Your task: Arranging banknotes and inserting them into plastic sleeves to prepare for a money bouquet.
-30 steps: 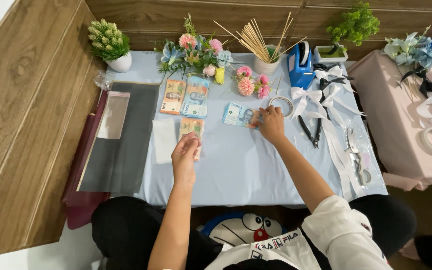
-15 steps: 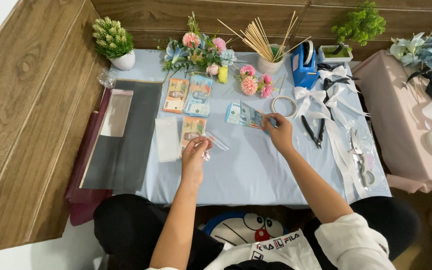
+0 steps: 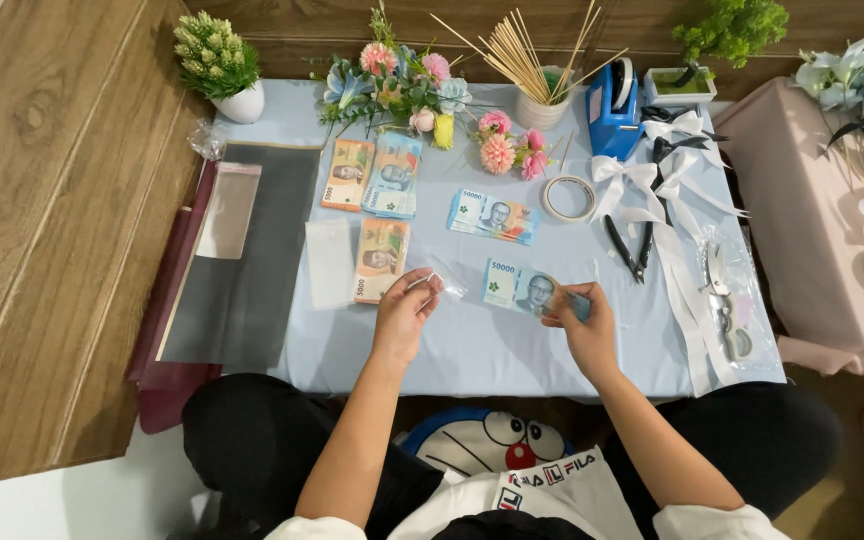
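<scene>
1. Hands: right hand [image 3: 584, 322] pinches a blue banknote [image 3: 527, 289] by its right end, note lifted just above the blue tablecloth [image 3: 512, 345]. Left hand [image 3: 404, 315] holds a small clear sleeve [image 3: 439, 284] btwn thumb & fingertips, grip narrow.
2. Places: note sits at 3 o'clock from the left hand, near but not touching the sleeve. Stack of same blue notes [image 3: 493, 215] at 12 o'clock from the note. Orange-green stack [image 3: 381, 259] at 11 o'clock of the left hand; another flat clear sleeve [image 3: 330, 262] just left of it.
3. Step, as I judge it: note & sleeve both in hand, being brought together; note not yet inside.
4. Next move calls for: sleeve mouth opened w/ left fingers, turned to face 3 o'clock; note's free end lined up square w/ the opening. Film is thin & limp, so light pinch only; can't tell which end is open.
5. Nearby: tape ring [image 3: 568, 197] & pliers [image 3: 630, 248] at 1 o'clock, untouched.
</scene>
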